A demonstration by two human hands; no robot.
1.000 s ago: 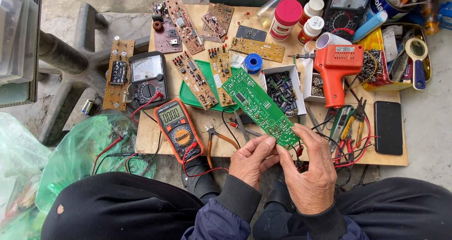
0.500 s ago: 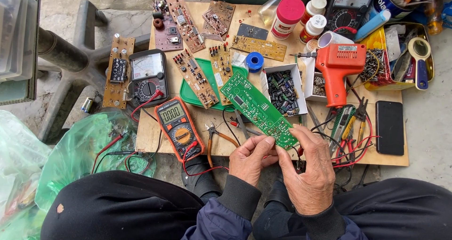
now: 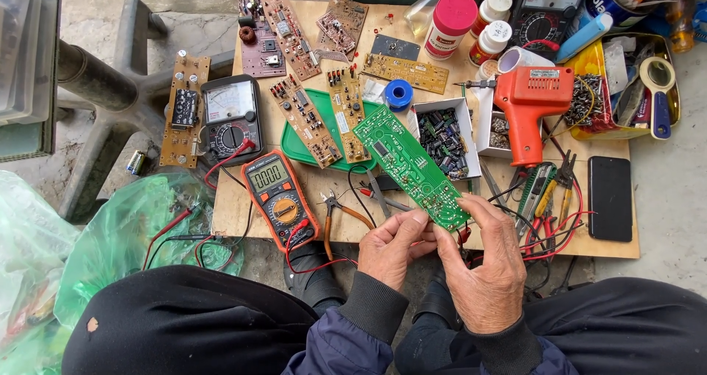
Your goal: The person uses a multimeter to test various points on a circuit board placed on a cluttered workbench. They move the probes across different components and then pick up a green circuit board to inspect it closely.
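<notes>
A long green circuit board (image 3: 409,166) slants above the wooden bench (image 3: 243,206), its near end pinched by both hands; the left hand (image 3: 389,248) has its grip pressed on the lower edge; the right hand (image 3: 487,264) clamps the corner; an orange multimeter (image 3: 278,197) lies just left; an orange soldering gun (image 3: 526,103) rests behind.

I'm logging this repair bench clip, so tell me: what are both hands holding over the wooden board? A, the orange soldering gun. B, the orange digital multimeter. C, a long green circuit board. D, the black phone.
C: the left hand and right hand pinch the near end of the long green circuit board.
</notes>
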